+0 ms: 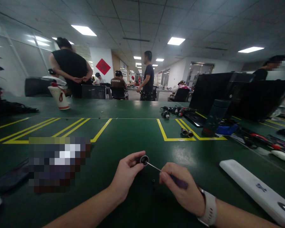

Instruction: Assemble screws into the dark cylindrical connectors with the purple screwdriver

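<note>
My left hand [128, 171] pinches a small round metal fitting [144, 160] between thumb and fingers, its open ring end facing me. My right hand [180, 186] is wrapped round the dark purple handle of a screwdriver [154, 167]. The thin shaft runs up and left, and its tip goes into the mouth of the fitting; what it touches inside is too small to make out. Just below the shaft, a tiny nut-like piece [153, 180] lies on the green table [133, 133].
Two metal connectors [187, 132] lie within yellow tape at right, with more connectors [166, 114] behind. A dark bottle [216, 117] and a long white device [256, 190] stand and lie at right. A blurred-out object [59, 164] is at left; a paper cup [60, 96] stands farther back.
</note>
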A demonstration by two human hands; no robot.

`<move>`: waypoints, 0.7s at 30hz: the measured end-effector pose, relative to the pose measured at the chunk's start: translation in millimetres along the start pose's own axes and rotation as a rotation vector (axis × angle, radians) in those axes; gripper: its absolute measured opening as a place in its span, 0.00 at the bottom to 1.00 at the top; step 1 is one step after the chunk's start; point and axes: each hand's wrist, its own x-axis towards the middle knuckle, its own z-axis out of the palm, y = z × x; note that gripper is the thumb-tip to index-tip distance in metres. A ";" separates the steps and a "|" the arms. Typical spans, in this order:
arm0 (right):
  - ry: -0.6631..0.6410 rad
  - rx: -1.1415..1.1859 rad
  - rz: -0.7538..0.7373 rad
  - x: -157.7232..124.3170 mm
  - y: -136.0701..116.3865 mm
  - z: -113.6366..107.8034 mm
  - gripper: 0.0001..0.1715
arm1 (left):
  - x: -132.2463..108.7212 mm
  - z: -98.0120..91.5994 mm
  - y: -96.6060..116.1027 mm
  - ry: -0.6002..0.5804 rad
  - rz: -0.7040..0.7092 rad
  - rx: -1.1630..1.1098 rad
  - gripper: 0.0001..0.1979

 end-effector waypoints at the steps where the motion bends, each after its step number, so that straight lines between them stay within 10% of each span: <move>1: -0.021 -0.029 -0.034 -0.4 -0.7 1.7 0.15 | -0.6 1.1 0.3 0.001 0.010 0.000 0.19; 21: -0.144 -0.351 -0.254 -2.8 -7.4 13.1 0.12 | -0.2 9.3 -3.2 0.075 0.061 -0.024 0.08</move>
